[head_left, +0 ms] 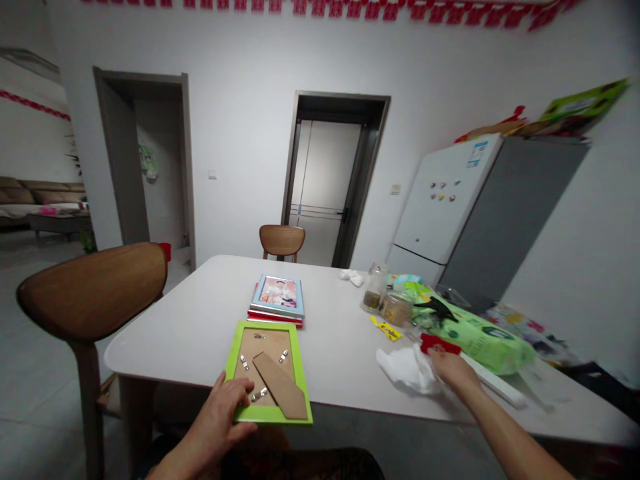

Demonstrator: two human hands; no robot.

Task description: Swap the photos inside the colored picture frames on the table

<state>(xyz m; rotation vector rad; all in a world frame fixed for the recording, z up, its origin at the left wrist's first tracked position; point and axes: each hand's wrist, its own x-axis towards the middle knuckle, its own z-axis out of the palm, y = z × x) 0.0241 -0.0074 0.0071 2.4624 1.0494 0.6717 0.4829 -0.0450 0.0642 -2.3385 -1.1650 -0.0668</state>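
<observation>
A light-green picture frame (301, 373) lies back side up at the table's near edge, jutting over it. Its brown backing shows metal clips and a slanted stand leg (283, 390). My left hand (223, 410) grips the frame's lower left border, fingers on top. To the right, my right hand (453, 373) is closed at the edge of a crumpled white tissue (407, 368); its fingertips are partly hidden. A red item (440, 345) lies just beyond those fingers, and I cannot make out whether they touch it. Beyond the green frame, a blue picture frame (279, 293) tops a small stack.
Glass jars (373, 293), a yellow packet (389, 329) and a green plastic package (495, 340) crowd the table's right side. A white bar (495, 383) lies by my right wrist. Another crumpled tissue (351, 277) is farther back. Wooden chairs (95, 287) stand left and behind.
</observation>
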